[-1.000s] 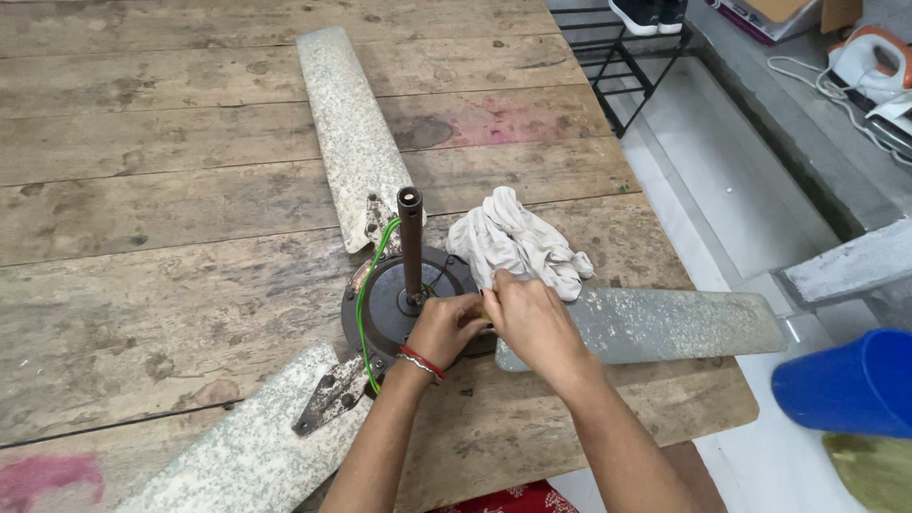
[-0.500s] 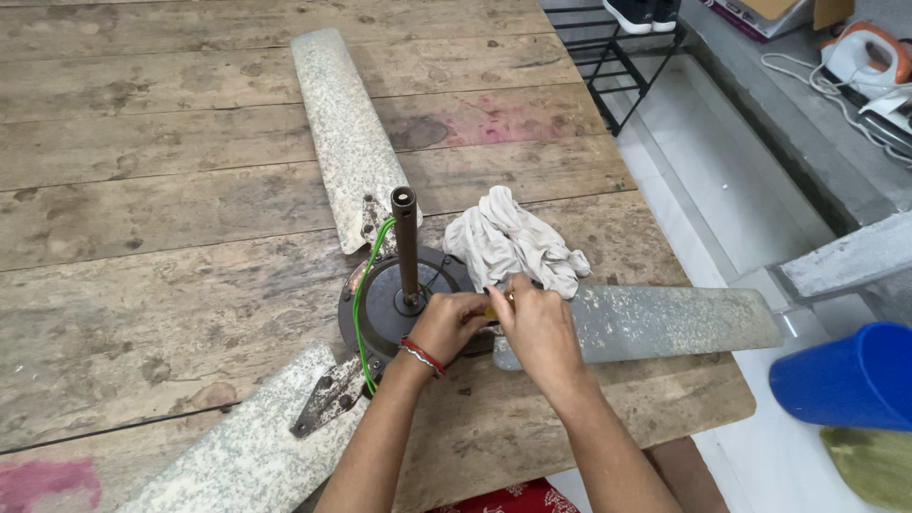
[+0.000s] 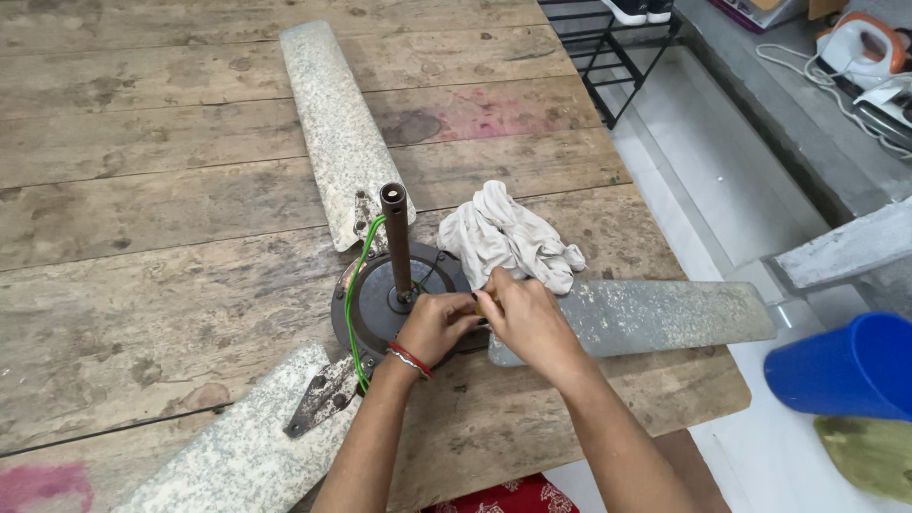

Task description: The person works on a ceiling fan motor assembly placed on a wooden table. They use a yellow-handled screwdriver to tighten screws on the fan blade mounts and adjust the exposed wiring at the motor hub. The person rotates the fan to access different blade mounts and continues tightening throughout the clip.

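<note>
Both hands worked at the dark round ceiling-fan motor (image 3: 385,299) where the right-hand speckled grey blade (image 3: 655,313) joins: left hand (image 3: 437,323) closed against the housing, right hand (image 3: 527,318) pinching a small yellowish tool, seemingly on a fastener needing steady turning, beside a crumpled white rag (image 3: 508,237) on the worn wooden bench (image 3: 142,218).

Blue bucket (image 3: 848,366) on the floor at right, black metal rack (image 3: 617,57) at top, white and orange iron (image 3: 855,49) with cable on grey ledge (image 3: 798,123).

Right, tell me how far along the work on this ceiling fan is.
Done: the fan motor lies on the wooden table, rod upright. In hand: the left hand and right hand meet at the motor's rim, where the right blade joins; what they pinch is hidden. Left: all three blades look attached; the rag lies beside them.
</note>
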